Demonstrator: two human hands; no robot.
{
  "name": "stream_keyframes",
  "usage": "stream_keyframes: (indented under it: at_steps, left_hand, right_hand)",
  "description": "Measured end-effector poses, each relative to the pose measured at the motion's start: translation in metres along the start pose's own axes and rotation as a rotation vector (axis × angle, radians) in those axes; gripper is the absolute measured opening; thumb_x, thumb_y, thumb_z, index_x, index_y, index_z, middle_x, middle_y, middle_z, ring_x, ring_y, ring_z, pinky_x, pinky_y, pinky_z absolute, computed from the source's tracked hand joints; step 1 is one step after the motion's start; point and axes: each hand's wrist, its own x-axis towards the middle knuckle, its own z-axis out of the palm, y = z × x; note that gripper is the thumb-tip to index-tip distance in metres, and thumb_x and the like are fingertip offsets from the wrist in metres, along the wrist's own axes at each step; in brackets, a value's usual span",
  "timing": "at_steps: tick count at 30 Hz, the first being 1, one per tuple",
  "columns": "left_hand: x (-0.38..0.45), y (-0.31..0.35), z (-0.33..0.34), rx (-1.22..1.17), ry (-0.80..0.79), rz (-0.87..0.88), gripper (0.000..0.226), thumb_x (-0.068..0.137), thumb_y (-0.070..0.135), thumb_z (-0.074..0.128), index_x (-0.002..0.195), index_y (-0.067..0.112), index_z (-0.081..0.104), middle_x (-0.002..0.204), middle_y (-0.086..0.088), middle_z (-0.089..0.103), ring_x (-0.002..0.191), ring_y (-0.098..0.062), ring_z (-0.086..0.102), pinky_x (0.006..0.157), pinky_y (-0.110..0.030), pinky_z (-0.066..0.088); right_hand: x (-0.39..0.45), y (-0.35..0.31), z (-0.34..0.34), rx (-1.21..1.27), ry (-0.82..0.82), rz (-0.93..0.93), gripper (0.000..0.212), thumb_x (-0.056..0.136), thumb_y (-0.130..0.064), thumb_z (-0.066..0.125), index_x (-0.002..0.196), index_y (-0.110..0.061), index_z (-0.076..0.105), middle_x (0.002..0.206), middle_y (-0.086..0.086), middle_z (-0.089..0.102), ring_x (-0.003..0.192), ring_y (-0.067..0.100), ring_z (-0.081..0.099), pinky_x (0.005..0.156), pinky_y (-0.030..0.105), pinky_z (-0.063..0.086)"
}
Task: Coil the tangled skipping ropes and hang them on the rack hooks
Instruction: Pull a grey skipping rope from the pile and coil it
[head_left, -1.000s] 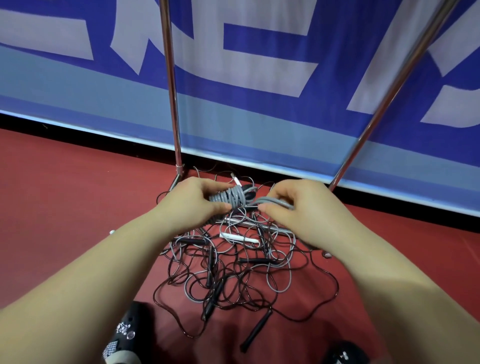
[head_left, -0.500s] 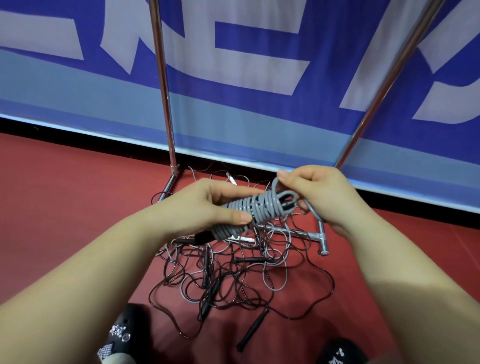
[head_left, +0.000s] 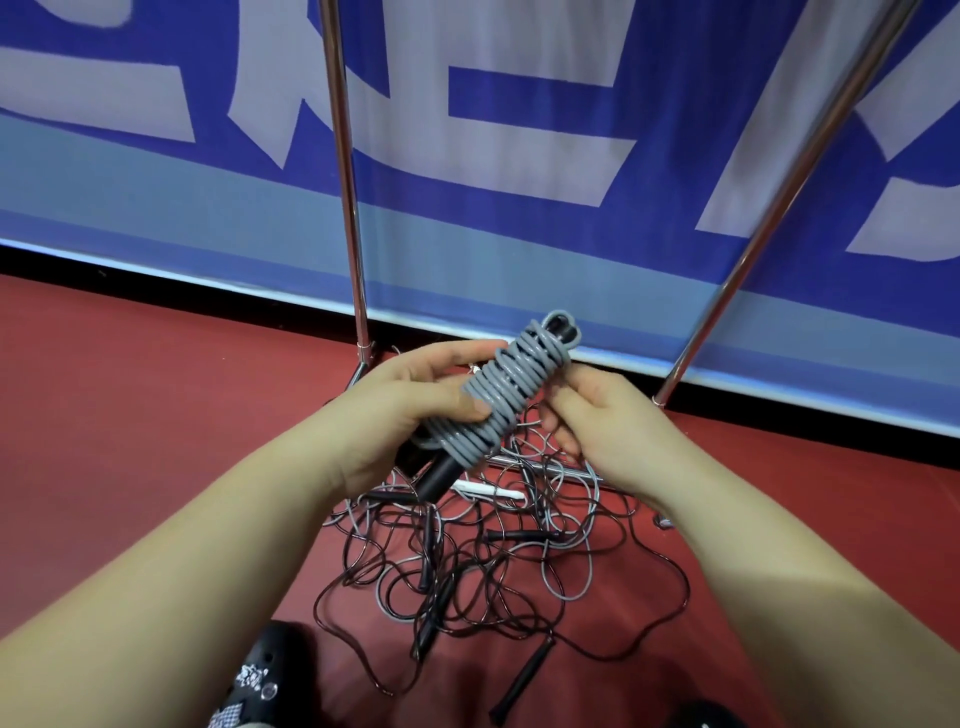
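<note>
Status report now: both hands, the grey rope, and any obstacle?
Left hand grips grey coiled rope. Right hand pinches its side. Tangled ropes on floor below; no hooks in view.

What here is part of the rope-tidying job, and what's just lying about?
Part of the job:
- grey coil, held by the left hand and the right hand
- tangled ropes on the floor
- rack poles

Just there:
- black shoe
- blue banner
- red floor
</note>
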Motion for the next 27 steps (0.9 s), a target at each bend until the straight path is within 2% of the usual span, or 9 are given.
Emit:
stream_keyframes:
  at_steps: [4,7,9,13,17,19,22,24,27]
  left_hand:
    - [0.0,0.002,-0.001,-0.029,0.049,0.01,0.06,0.062,-0.01,0.069,0.117,0.009,0.057,0.087,-0.014,0.072,0.063,-0.019,0.068,0.055,-0.03,0.057]
    - [-0.001,0.002,0.003,-0.034,0.112,0.048,0.058,0.062,-0.005,0.063,0.117,0.01,0.055,0.084,-0.011,0.073,0.061,-0.018,0.069,0.056,-0.029,0.057]
    - [0.0,0.001,0.004,-0.017,0.164,0.068,0.052,0.07,-0.012,0.062,0.116,0.011,0.055,0.083,-0.009,0.073,0.064,-0.018,0.069,0.059,-0.027,0.057]
    - [0.003,-0.003,0.005,0.108,0.222,0.125,0.045,0.08,-0.017,0.058,0.107,0.019,0.055,0.088,-0.003,0.071,0.072,-0.012,0.069,0.068,-0.023,0.057]
    - [0.006,-0.011,0.005,0.575,0.285,0.252,0.047,0.079,-0.002,0.071,0.107,0.032,0.054,0.106,0.006,0.066,0.097,-0.006,0.064,0.089,-0.024,0.049]
    - [0.006,-0.016,0.007,0.719,0.319,0.287,0.047,0.078,0.007,0.074,0.111,0.034,0.054,0.108,0.016,0.065,0.102,0.0,0.06,0.093,-0.024,0.046]
    - [0.005,-0.018,0.009,0.759,0.347,0.305,0.047,0.08,0.012,0.073,0.113,0.037,0.054,0.107,0.024,0.063,0.1,0.006,0.058,0.092,-0.022,0.046]
    - [0.006,-0.018,0.008,0.744,0.345,0.307,0.046,0.08,0.01,0.073,0.113,0.036,0.054,0.107,0.024,0.063,0.099,0.006,0.059,0.092,-0.023,0.047]
    - [0.005,-0.018,0.009,0.747,0.342,0.312,0.045,0.08,0.01,0.073,0.113,0.035,0.055,0.106,0.023,0.063,0.098,0.006,0.059,0.09,-0.021,0.047]
  right_hand:
    - [0.002,0.0,0.005,-0.038,-0.014,-0.022,0.03,0.101,-0.017,0.036,0.074,-0.024,0.048,0.066,-0.007,0.053,0.053,0.012,0.043,0.06,0.037,0.04]
    - [0.003,-0.001,0.008,-0.129,-0.003,-0.044,0.029,0.101,-0.02,0.036,0.075,-0.024,0.047,0.067,-0.008,0.054,0.057,0.012,0.048,0.062,0.038,0.043]
    - [0.003,-0.003,0.011,-0.158,0.004,-0.049,0.03,0.101,-0.023,0.036,0.072,-0.022,0.046,0.062,-0.009,0.053,0.056,0.01,0.047,0.062,0.039,0.044]
    - [0.007,-0.008,0.013,0.199,0.049,0.072,0.05,0.097,-0.039,0.034,0.054,-0.016,0.044,0.042,-0.007,0.033,0.037,0.007,0.026,0.049,0.029,0.022]
    - [0.008,-0.014,0.016,0.198,0.111,0.185,0.06,0.099,-0.052,0.026,0.056,-0.014,0.043,0.038,-0.009,0.037,0.03,0.003,0.028,0.047,0.025,0.025]
    - [0.008,-0.016,0.018,0.382,0.118,0.265,0.052,0.097,-0.053,0.034,0.064,-0.015,0.045,0.045,-0.007,0.041,0.031,0.003,0.027,0.041,0.021,0.025]
    - [0.008,-0.02,0.014,0.776,0.083,0.31,0.028,0.095,-0.042,0.049,0.082,-0.017,0.053,0.053,-0.004,0.038,0.034,0.003,0.021,0.031,0.015,0.016]
    - [0.007,-0.02,0.011,0.752,0.084,0.257,0.019,0.096,-0.036,0.049,0.091,-0.02,0.058,0.054,-0.005,0.036,0.035,0.002,0.02,0.031,0.014,0.015]
    - [0.006,-0.016,0.014,0.462,0.137,0.198,0.035,0.097,-0.043,0.044,0.075,-0.017,0.055,0.055,-0.002,0.038,0.036,0.004,0.025,0.038,0.02,0.023]
